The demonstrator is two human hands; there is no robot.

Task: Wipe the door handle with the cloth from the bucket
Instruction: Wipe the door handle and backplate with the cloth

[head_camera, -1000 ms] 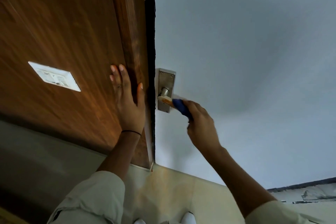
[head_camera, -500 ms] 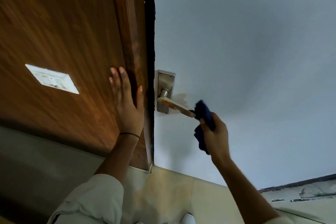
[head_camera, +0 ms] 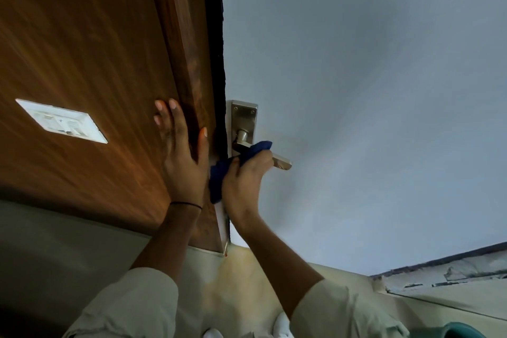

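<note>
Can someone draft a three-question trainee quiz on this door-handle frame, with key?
1. True or false: the left hand holds the dark blue cloth.
2. Which part of the silver metal lever handle shows bare? A) its free end B) only the base by the backplate C) none
3. What does the left hand rest on?

Key: 1. False, the right hand has its grip on the cloth, on the lever. 2. A. 3. The brown wooden door panel, palm flat.
</note>
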